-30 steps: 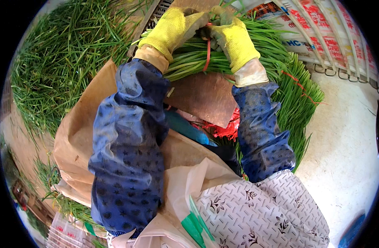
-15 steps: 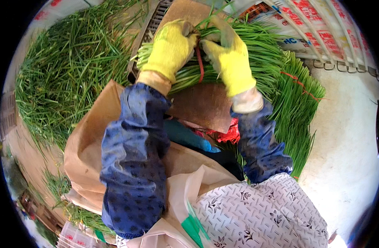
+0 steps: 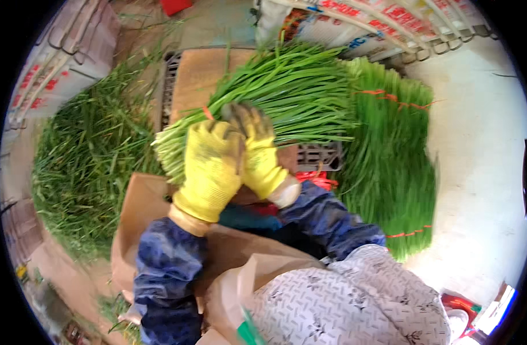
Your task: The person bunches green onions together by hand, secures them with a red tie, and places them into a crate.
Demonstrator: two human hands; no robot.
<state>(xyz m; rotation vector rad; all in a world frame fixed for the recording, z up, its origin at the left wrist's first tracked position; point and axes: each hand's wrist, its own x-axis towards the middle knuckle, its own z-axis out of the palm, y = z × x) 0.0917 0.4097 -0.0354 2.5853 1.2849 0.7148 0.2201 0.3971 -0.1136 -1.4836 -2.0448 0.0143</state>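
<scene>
A bunch of garlic chives (image 3: 292, 86) lies across a brown board (image 3: 199, 72), pale cut ends to the left and green leaves to the right. Around its stalks runs a red tie (image 3: 208, 112). My left hand (image 3: 210, 164), in a yellow glove, closes over the stalks just on the near side of the tie. Pressed up beside it, my right hand (image 3: 255, 152), gloved alike with dark-coated fingers, grips the same bunch. The fingertips of both hands are partly hidden and slightly blurred.
Tied chive bunches (image 3: 390, 172) are stacked at right, with red ties (image 3: 320, 179) lying near the board. Loose green leaves (image 3: 97, 155) heap at left. A dark plastic crate (image 3: 321, 155) sits under the board. White printed bags (image 3: 344, 26) stand behind; a brown sheet (image 3: 140, 201) covers my lap.
My hands have come together and sit lower, near the tie, where they were apart on top of the bunch. My view has shifted, showing more bags at the far left.
</scene>
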